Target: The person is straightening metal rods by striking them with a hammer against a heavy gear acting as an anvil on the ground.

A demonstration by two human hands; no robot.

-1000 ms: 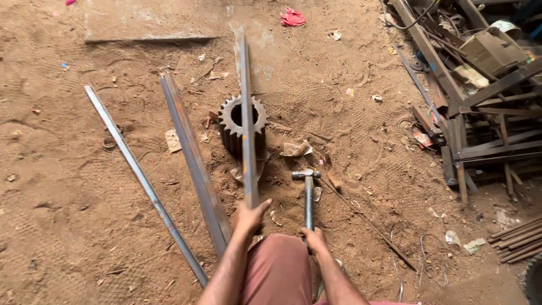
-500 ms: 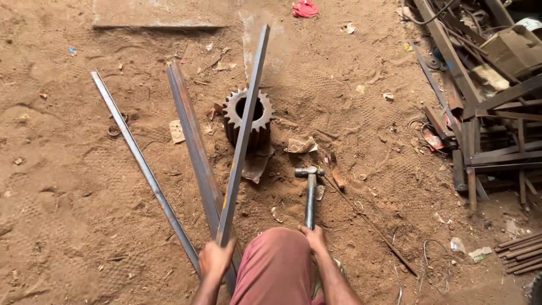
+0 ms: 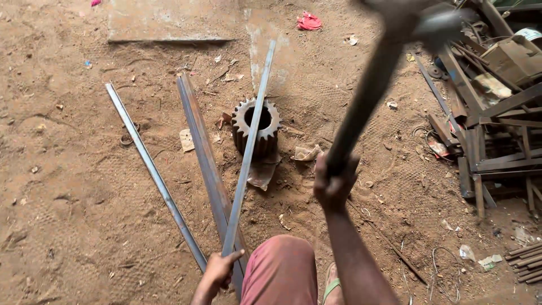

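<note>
My left hand (image 3: 219, 268) grips the near end of a long flat metal strip (image 3: 249, 149). The strip lies across the top of a rusty toothed gear (image 3: 257, 125) that stands on the dirt floor. My right hand (image 3: 333, 183) is shut on the handle of a hammer (image 3: 372, 85), raised high above the ground; its head is blurred at the top of the view. My knee in reddish trousers (image 3: 281, 272) fills the bottom centre.
Two more long metal bars lie on the dirt to the left, a wide one (image 3: 206, 164) and a thin one (image 3: 153, 172). A heap of scrap metal (image 3: 497, 124) fills the right side. A flat slab (image 3: 169, 22) and a red rag (image 3: 308, 21) lie at the back.
My right hand has lifted the hammer from the ground up into the air. My left hand slid back along the strip, which now lies across the gear.
</note>
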